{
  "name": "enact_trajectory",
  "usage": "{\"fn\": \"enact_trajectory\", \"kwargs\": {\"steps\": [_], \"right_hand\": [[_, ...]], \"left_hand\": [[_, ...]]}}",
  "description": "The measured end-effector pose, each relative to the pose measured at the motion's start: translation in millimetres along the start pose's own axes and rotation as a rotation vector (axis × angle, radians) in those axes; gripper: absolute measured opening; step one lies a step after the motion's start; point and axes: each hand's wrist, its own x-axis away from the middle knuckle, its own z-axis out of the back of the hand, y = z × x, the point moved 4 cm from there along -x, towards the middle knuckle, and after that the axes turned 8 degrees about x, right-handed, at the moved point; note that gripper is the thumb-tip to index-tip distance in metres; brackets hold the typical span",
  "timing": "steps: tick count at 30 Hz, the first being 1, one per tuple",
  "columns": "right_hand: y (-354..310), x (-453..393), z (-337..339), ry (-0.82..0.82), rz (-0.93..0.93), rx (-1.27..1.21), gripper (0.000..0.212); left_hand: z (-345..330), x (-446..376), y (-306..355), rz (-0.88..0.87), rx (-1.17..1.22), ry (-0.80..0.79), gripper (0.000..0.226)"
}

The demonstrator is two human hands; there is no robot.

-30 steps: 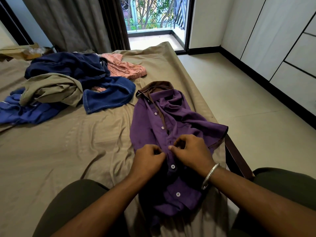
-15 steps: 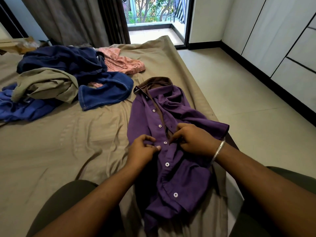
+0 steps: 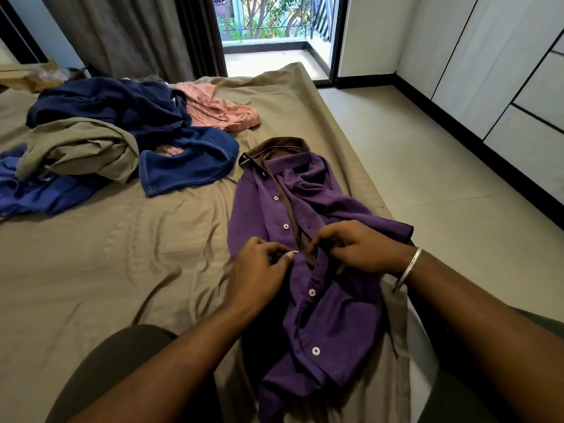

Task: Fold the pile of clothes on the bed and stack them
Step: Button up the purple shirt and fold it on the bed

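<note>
A purple button-up shirt (image 3: 332, 325) with a brown collar lies lengthwise on the tan bed sheet (image 3: 106, 264), near the bed's right edge. My left hand (image 3: 259, 270) pinches the shirt's left front edge with a white button at my fingertips. My right hand (image 3: 357, 248), a metal bangle on its wrist, grips the opposite front edge at mid-chest. The two buttons below my hands look fastened; above them the placket gapes open. A loose pile sits at the far left: dark blue jeans (image 3: 183, 166), an olive garment (image 3: 82, 148), a blue garment (image 3: 36, 193) and a pink one (image 3: 219, 111).
The bed's right edge drops to a pale tiled floor (image 3: 427, 178). White wardrobe doors (image 3: 503, 71) line the right wall. Grey curtains (image 3: 128, 35) and an open balcony door (image 3: 274, 35) stand beyond the bed. My knees frame the shirt's lower end.
Both hands have moved up the shirt's front from a lower button to the one at mid-chest. The view has tilted slightly.
</note>
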Motion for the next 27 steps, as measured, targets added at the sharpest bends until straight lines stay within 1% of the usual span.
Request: {"fn": "enact_trajectory", "kwargs": {"steps": [3, 7, 10, 15, 20, 22, 25, 27], "right_hand": [[-6.4, -3.8, 0.1, 0.063, 0.071, 0.208, 0.038], [-13.3, -8.0, 7.4, 0.074, 0.095, 0.316, 0.02], [-11.8, -14.8, 11.0, 0.093, 0.123, 0.4, 0.015], [-10.6, -24.0, 1.3, 0.037, 0.156, 0.366, 0.017], [-5.5, -26.7, -3.8, 0.019, 0.208, 0.479, 0.02], [-2.1, -27.2, -5.1, 0.034, 0.201, 0.524, 0.02], [-1.9, -25.6, -4.2, 0.072, 0.202, 0.484, 0.019], [-4.0, -23.9, -3.7, 0.076, 0.218, 0.459, 0.019]], "left_hand": [[1.5, -6.7, 3.5, -0.055, -0.079, -0.013, 0.025], [-1.6, -11.3, 9.4, -0.077, -0.155, -0.08, 0.027], [-10.8, -12.0, 4.2, -0.042, -0.136, -0.127, 0.027], [-21.3, -18.5, -12.5, 0.025, -0.074, -0.145, 0.017], [-23.1, -22.6, -14.7, 0.043, 0.02, -0.119, 0.006], [-22.5, -24.3, -14.8, 0.066, 0.076, -0.118, 0.005], [-21.1, -25.2, -16.5, 0.094, 0.105, -0.11, 0.005], [-21.5, -24.6, -18.0, 0.121, 0.116, -0.117, 0.009]]}}
